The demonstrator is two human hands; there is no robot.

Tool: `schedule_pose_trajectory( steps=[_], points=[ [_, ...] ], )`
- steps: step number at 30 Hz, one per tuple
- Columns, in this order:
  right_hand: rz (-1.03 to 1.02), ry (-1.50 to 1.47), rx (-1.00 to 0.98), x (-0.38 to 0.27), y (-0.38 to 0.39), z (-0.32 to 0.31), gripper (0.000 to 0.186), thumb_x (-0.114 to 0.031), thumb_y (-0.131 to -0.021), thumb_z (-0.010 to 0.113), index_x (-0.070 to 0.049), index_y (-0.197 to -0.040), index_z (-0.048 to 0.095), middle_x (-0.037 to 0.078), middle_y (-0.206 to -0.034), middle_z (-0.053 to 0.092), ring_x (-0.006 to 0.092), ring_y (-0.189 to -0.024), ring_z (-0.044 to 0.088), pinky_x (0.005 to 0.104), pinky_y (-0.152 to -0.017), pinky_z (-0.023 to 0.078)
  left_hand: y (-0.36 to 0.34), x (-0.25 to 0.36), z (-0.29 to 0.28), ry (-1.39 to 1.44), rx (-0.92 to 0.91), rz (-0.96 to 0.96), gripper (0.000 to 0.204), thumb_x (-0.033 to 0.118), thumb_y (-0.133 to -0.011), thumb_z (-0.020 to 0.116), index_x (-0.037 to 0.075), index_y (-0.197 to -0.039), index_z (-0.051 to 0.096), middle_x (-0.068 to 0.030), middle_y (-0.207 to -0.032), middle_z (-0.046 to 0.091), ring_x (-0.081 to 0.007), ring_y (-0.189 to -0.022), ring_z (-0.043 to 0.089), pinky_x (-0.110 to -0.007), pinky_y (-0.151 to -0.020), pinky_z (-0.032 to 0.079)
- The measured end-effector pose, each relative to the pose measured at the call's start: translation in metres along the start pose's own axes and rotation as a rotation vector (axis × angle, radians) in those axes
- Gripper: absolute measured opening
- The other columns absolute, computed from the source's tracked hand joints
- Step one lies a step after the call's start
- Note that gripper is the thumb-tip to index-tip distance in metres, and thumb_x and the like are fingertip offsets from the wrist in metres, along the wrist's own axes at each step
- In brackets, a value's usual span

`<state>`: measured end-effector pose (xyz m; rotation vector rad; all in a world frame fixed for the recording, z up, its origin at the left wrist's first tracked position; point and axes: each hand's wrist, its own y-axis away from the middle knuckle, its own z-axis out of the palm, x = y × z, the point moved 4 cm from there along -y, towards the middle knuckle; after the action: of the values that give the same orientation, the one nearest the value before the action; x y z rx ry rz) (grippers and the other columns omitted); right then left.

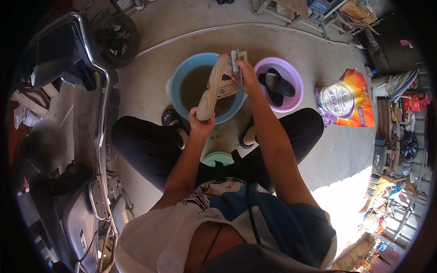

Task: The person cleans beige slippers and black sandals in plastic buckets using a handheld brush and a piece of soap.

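A beige, thick-soled slipper with a wavy-edged sidewall [209,88] is held up over a round light-blue plastic basin [170,88] of murky brownish water. It stands nearly on end, leaning a little to the right at the top, its long sole side turned left and its broad, textured strap turned right. A small dark round emblem sits on the strap; the surface is one dull, sandy tone, darker in the grooves.

The person's two hands are apart. The left hand [203,123] is clamped around the slipper's lower end. The right hand [247,76] grips a pale scrubbing brush with white bristles [235,64] beside the slipper's upper end, bristles facing left toward it; whether they touch it cannot be told.

Just right of the blue basin, a round lilac plastic basin [301,86] holds a pair of black slippers [285,86], one lying partly across the other
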<state>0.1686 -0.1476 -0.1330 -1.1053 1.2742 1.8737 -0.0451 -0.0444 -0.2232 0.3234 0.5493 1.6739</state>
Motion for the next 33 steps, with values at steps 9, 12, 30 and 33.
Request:
schedule_pose_trajectory(
  steps=[9,12,30,33],
  points=[
    [-0.265,0.128,-0.144,-0.049,0.033,0.002,0.056,-0.027,-0.08,0.072,-0.006,-0.128,0.05,0.002,-0.092,0.062,0.0089,-0.076,0.055,0.0246,-0.065,0.044,-0.003,-0.012,0.013,-0.203,-0.211,-0.158,0.055,0.033,-0.082,0.051,0.009,-0.131,0.051,-0.0116,-0.128,0.057,-0.0263,-0.112,0.057,-0.041,-0.093,0.049],
    [-0.433,0.186,-0.123,-0.046,0.03,-0.001,0.052,-0.019,-0.082,0.072,-0.003,-0.126,0.051,0.0,-0.089,0.061,0.0076,-0.076,0.055,0.0229,-0.065,0.043,-0.001,-0.01,0.017,-0.38,-0.07,0.035,0.053,0.043,-0.087,0.052,0.011,-0.129,0.054,-0.0073,-0.126,0.058,-0.0247,-0.111,0.058,-0.04,-0.092,0.049],
    [-0.572,0.336,-0.317,-0.024,0.069,0.032,0.056,-0.017,-0.076,0.075,-0.004,-0.125,0.052,0.01,-0.114,0.06,0.0189,-0.106,0.056,0.0312,-0.091,0.044,0.008,0.02,0.135,-1.562,-0.127,0.498,0.086,0.02,-0.066,0.082,0.006,-0.139,0.037,-0.0105,-0.124,0.057,-0.0191,-0.111,0.056,-0.033,-0.094,0.045],
    [-0.77,0.647,-0.335,-0.017,0.083,0.049,0.058,-0.023,-0.072,0.074,-0.006,-0.124,0.054,0.014,-0.111,0.061,0.0283,-0.102,0.059,0.0371,-0.09,0.046,0.006,0.014,0.115,-1.768,-0.031,0.7,0.068,0.016,-0.072,0.077,0.006,-0.132,0.046,-0.0106,-0.118,0.062,-0.021,-0.105,0.059,-0.034,-0.091,0.047]
  ],
)
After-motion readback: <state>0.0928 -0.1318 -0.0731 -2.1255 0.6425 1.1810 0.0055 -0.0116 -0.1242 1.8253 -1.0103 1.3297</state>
